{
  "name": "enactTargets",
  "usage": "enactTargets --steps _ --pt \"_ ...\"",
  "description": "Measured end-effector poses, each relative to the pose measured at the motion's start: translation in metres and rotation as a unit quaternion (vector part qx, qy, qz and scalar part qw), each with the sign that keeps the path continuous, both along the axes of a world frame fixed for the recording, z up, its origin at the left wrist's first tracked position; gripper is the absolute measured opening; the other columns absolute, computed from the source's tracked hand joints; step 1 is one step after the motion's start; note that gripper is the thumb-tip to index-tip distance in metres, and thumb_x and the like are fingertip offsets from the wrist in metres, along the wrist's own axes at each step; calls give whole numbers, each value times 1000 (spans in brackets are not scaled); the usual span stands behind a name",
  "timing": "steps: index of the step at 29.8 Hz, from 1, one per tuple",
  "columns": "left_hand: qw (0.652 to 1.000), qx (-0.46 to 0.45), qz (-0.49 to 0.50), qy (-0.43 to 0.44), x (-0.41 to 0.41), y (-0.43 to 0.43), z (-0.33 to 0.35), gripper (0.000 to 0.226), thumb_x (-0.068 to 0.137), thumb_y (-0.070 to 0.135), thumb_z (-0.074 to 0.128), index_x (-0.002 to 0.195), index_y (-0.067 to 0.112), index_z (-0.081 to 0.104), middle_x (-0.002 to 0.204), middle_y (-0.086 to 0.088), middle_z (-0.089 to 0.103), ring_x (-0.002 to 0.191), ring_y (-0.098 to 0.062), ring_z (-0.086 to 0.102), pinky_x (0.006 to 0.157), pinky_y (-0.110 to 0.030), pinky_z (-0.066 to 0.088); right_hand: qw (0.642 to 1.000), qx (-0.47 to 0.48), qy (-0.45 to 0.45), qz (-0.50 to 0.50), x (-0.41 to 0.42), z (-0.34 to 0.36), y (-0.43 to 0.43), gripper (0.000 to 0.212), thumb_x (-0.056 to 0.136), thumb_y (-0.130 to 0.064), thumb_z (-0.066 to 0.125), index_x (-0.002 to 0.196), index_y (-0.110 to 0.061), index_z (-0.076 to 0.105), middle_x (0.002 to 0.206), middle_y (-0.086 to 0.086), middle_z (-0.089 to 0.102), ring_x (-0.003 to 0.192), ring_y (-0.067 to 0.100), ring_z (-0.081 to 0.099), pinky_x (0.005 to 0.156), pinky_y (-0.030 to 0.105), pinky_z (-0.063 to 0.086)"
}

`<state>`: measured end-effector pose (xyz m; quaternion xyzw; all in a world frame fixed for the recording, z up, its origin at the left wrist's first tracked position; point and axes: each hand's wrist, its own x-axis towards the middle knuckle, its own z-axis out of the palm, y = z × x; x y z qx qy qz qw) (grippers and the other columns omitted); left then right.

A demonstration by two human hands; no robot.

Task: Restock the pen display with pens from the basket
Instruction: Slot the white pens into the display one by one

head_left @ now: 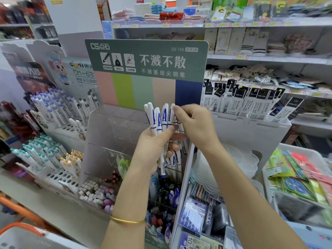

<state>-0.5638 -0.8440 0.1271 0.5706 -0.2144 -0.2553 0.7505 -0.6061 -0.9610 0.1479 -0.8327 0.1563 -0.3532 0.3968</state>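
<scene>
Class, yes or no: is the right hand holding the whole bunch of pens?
No, the left hand grips the bunch of pens, while the right hand pinches the top of a single pen.

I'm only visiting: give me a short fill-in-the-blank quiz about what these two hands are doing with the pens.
The left hand grips a bunch of white pens with ____ markings.
The right hand pinches the top of one ____ in that bunch.
A ____ bangle circles the left wrist.
Missing words: blue; pen; gold.
</scene>
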Motion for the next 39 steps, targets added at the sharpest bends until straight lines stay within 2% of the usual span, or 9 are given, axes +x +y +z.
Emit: enactTargets --steps 3,8,12,17,21,27,30,35,39 --pt "1000 4 -6 -8 -1 0 -1 12 96 19 57 103 13 66 76 -5 74 52 -13 62 45 -20 47 987 132 8 93 -6 5 5 21 95 -19 56 85 -5 68 73 2 66 61 4 63 54 24 53" --pt "1000 5 25 8 5 5 -3 17 98 20 54 106 8 63 83 -12 75 61 -20 71 46 -23 53 959 227 -171 -25 -1 10 -13 26 100 -18 46 77 -14 58 71 6 59 51 8 48 48 20 36" --pt "997 32 64 -22 11 7 -5 16 98 20 55 106 7 60 67 -5 71 42 -10 54 39 -18 40 954 126 -250 -108 -1 10 -19 20 101 -17 44 83 -17 52 72 0 55 61 17 56 53 24 45" --pt "998 22 54 -6 10 2 -5 7 97 16 57 93 11 54 57 -2 56 38 -8 39 36 -18 32 988 -22 -111 -100 5 -6 -16 17 98 -22 51 93 -10 62 77 -3 60 75 24 60 73 46 49" --pt "999 14 40 -22 10 1 -6 17 93 18 61 88 8 48 59 -4 51 39 -8 39 36 -19 32 994 -33 18 -98 7 -12 -8 19 93 -29 60 100 -12 61 86 -2 64 84 21 61 77 43 50" --pt "999 -5 48 2 10 4 -6 9 100 17 51 98 10 48 62 -3 53 40 -8 38 37 -18 31 954 -193 162 -162 12 -8 -5 24 95 -37 53 93 -14 62 95 4 64 88 26 57 63 31 36" --pt "999 -12 41 -1 9 6 -5 12 101 15 49 108 6 51 61 -3 57 41 -9 40 38 -19 33 959 -175 156 -157 10 -9 -7 20 94 -33 56 92 -15 64 96 3 63 88 25 57 65 32 40" --pt "999 -3 31 -26 8 3 -6 17 101 18 50 110 6 56 63 -1 63 44 -9 46 43 -20 37 996 -39 -6 -86 1 -2 -4 24 95 -28 54 90 -11 70 84 1 68 81 20 60 72 40 49" --pt "999 -2 3 -39 2 -1 -4 20 99 21 52 108 5 60 65 -2 65 45 -11 48 43 -21 39 999 27 17 27 -5 5 1 26 91 -29 61 80 -8 71 69 2 66 65 12 60 64 33 50"
